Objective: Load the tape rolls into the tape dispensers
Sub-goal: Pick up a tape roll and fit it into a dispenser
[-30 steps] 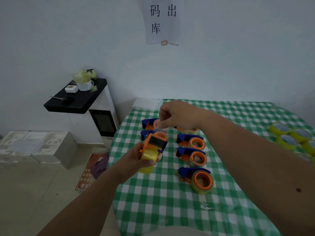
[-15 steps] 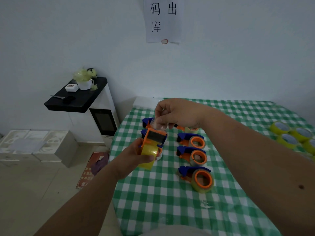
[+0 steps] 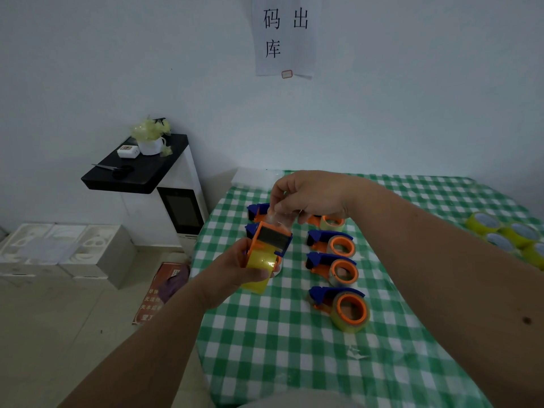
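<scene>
My left hand grips an orange and blue tape dispenser with a yellowish tape roll in it, held above the table's left edge. Just above the dispenser's mouth my right hand pinches the clear loose end of the tape. Several loaded dispensers lie on the green checked tablecloth: one nearest me, two more behind it, others partly hidden behind my hands. Loose yellow tape rolls sit at the right edge.
A black-topped white cabinet stands left of the table with a cup, a small box and scissors on it. White foam boxes and a red packet lie on the floor. A paper sign hangs on the wall.
My right hand has come down closer to the dispenser's mouth with the tape end. My left hand and the dispenser have shifted only slightly.
</scene>
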